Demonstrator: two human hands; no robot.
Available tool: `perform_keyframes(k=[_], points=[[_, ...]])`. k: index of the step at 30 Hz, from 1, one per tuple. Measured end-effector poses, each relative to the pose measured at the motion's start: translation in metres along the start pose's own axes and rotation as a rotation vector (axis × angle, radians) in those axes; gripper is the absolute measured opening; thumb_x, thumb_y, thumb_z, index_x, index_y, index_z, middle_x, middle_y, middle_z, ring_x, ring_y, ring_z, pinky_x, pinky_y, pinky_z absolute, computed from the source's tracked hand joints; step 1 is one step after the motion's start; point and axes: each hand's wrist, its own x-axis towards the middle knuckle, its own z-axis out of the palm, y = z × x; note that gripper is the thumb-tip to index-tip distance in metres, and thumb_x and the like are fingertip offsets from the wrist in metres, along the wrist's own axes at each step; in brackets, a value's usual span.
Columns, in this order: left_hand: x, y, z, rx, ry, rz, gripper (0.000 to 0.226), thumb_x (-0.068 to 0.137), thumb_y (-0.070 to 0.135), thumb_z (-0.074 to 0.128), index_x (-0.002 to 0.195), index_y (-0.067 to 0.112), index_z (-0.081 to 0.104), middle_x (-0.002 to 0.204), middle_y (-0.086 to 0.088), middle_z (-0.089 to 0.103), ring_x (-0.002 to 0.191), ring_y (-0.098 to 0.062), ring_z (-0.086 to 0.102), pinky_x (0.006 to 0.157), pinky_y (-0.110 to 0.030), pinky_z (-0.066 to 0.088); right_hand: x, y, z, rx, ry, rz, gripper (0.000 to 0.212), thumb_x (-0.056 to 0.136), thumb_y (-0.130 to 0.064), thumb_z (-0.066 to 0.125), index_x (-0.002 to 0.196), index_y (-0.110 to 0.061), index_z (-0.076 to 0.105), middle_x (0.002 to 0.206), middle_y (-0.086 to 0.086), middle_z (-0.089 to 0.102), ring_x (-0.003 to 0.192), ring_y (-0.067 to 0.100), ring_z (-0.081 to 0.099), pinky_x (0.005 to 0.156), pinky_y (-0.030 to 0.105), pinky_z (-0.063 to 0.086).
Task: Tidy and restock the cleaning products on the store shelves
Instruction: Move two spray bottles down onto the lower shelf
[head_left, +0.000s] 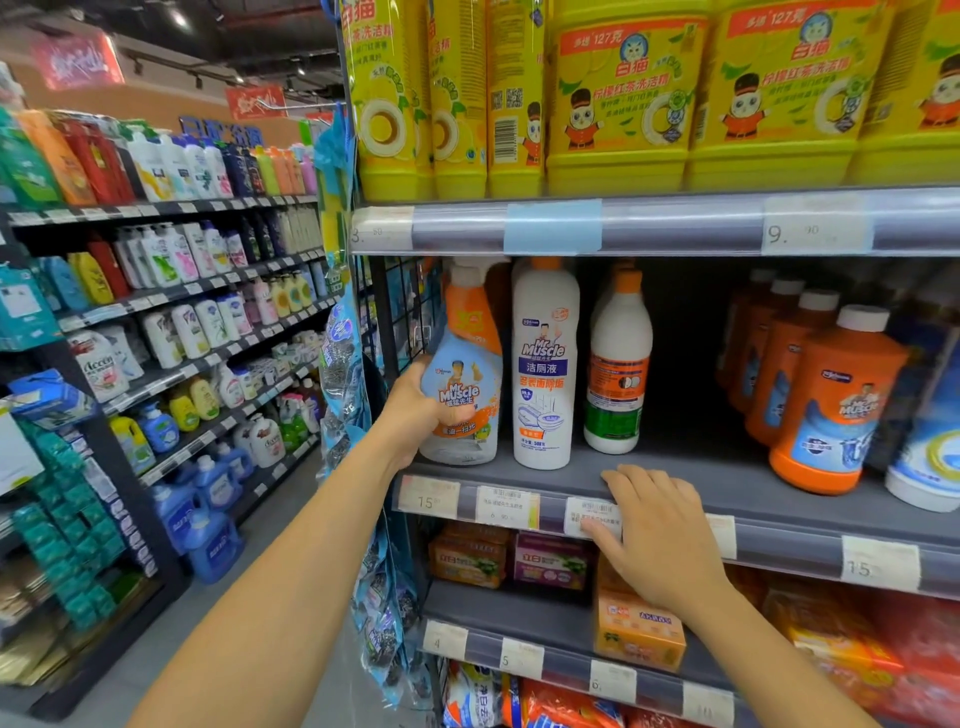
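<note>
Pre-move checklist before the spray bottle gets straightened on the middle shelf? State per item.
1. Left hand gripping the spray bottle: ok, fingers wrapped round its lower body.
2. Bottle base seated on the shelf: cannot tell, the hand hides part of it.
3. Label facing out: ok, front print visible.
4. Clearance to the white toilet-cleaner bottle: not ok, the two look nearly touching.
5. Right hand clear of products: ok, resting on the shelf edge over a price tag.
6. Empty space behind the front row: ok, dark gap right of the white bottle with the orange cap.
</note>
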Motion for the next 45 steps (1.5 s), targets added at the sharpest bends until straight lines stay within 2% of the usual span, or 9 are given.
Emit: perform_keyframes(k=[5,9,12,17,21,26,33,39,45], points=[[0.008,-0.007,-0.003,-0.035,-0.027,-0.063,0.061,0.068,-0.017,0.076,0.122,0.005,0.058,0.114,-0.015,0.071,0.109,-0.031,0.067,0.096,-0.048,0.053,0.000,-0.001,-0.001,-0.003,-0.001,0.004,0.054,0.085,-0.059,0.052,0.121,-0.019,0.061,0.116,-0.001,0.063,0.103,0.021,0.059,0.091,0.040,0.045],[0.011,-0.005,-0.004,-0.037,-0.057,-0.095,0.059,0.070,-0.022,0.071,0.121,0.006,0.059,0.110,-0.013,0.071,0.112,-0.035,0.065,0.091,-0.044,0.054,0.000,-0.002,-0.002,-0.004,-0.006,0.014,0.054,0.084,-0.059,0.055,0.121,-0.019,0.061,0.117,-0.001,0.064,0.104,0.022,0.059,0.092,0.040,0.045],[0.008,-0.011,-0.001,-0.011,0.035,-0.078,0.067,0.068,-0.020,0.074,0.125,0.007,0.053,0.113,-0.011,0.069,0.114,-0.032,0.064,0.093,-0.042,0.053,0.000,-0.002,-0.002,-0.001,-0.002,0.018,0.054,0.084,-0.058,0.056,0.121,-0.018,0.062,0.117,-0.001,0.064,0.103,0.021,0.059,0.091,0.040,0.045],[-0.020,-0.030,0.019,0.266,0.299,0.109,0.101,0.069,0.010,0.085,0.148,0.024,0.023,0.131,-0.002,0.054,0.119,-0.021,0.056,0.097,-0.034,0.046,0.000,-0.004,-0.002,-0.008,0.010,0.017,0.054,0.083,-0.058,0.057,0.119,-0.018,0.062,0.116,0.000,0.065,0.102,0.022,0.060,0.089,0.041,0.046],[-0.035,-0.038,0.044,0.401,0.491,0.216,0.117,0.062,0.032,0.091,0.151,0.025,0.015,0.145,-0.014,0.036,0.135,-0.031,0.036,0.109,-0.047,0.038,0.000,-0.004,-0.001,-0.015,0.003,0.028,0.054,0.084,-0.058,0.058,0.120,-0.018,0.062,0.117,0.001,0.065,0.103,0.022,0.060,0.090,0.041,0.046],[-0.033,-0.037,0.063,0.648,0.524,0.221,0.128,0.060,0.041,0.091,0.153,0.028,0.003,0.147,-0.019,0.030,0.131,-0.039,0.034,0.103,-0.055,0.041,-0.001,-0.005,-0.004,-0.012,-0.030,0.026,0.056,0.085,-0.059,0.052,0.122,-0.019,0.060,0.121,0.000,0.063,0.105,0.022,0.058,0.092,0.040,0.044],[-0.022,-0.037,0.052,0.566,0.452,0.203,0.122,0.062,0.025,0.088,0.152,0.030,0.006,0.146,-0.018,0.027,0.129,-0.039,0.038,0.101,-0.049,0.042,-0.001,-0.005,-0.007,-0.008,-0.059,0.027,0.058,0.086,-0.062,0.047,0.125,-0.020,0.058,0.123,-0.002,0.061,0.108,0.021,0.056,0.094,0.038,0.042],[-0.038,-0.033,0.056,0.552,0.433,0.159,0.116,0.068,0.027,0.085,0.155,0.021,0.008,0.149,-0.020,0.028,0.134,-0.040,0.034,0.107,-0.055,0.038,0.002,-0.004,-0.017,0.041,-0.168,0.046,0.060,0.087,-0.064,0.043,0.131,-0.024,0.050,0.126,-0.005,0.055,0.112,0.018,0.050,0.097,0.036,0.037],[-0.087,-0.024,0.078,0.828,0.337,0.119,0.064,0.079,0.037,0.075,0.132,0.013,0.048,0.136,-0.013,0.044,0.127,-0.033,0.038,0.102,-0.045,0.040,0.017,0.011,-0.050,0.354,-0.433,0.116,0.061,0.088,-0.041,0.061,0.141,-0.020,0.041,0.141,0.003,0.044,0.130,0.023,0.038,0.107,0.036,0.033]])
